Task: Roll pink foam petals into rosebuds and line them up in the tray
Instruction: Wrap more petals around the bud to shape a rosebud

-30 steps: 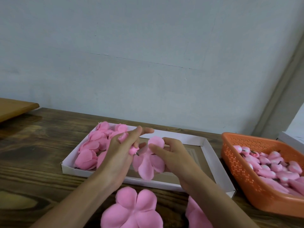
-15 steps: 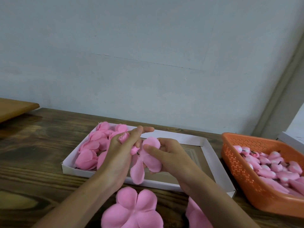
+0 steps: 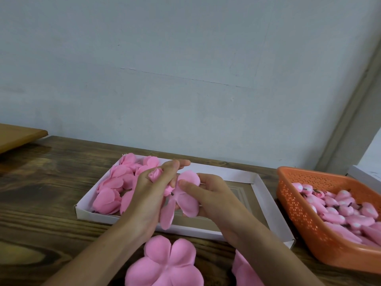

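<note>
The petal piece (image 3: 186,201) is now folded closer around the bud (image 3: 155,174) above the tray (image 3: 268,205). Your left hand (image 3: 148,197) grips both and your right hand (image 3: 210,193) pinches one petal, so rolling advances.

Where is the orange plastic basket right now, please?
The orange plastic basket sits at the head view's far right on the dark wooden table, beside the white cardboard tray.

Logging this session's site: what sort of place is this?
Likely a small handcraft workbench: a wooden table against a plain wall, a white cardboard tray of pink foam petals, and an orange basket of small pink pieces.
</note>
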Demonstrator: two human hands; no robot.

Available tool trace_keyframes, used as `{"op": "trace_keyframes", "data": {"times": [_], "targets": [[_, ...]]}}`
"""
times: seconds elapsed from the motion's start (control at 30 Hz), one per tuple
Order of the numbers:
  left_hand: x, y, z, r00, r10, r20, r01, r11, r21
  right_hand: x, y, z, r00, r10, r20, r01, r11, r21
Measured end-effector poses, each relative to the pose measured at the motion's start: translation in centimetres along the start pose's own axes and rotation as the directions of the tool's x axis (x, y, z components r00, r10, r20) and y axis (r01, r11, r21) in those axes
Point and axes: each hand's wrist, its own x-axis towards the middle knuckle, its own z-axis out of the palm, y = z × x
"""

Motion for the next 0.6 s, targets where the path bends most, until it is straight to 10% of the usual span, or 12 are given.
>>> {"op": "trace_keyframes", "data": {"times": [0.6], "targets": [[-0.5,0.7,0.4,0.995,0.075,-0.059,-0.084,0.981,-0.173,-0.1,0.3,1.2,0.972,-0.229,-0.058,0.231,0.972,0.029]]}}
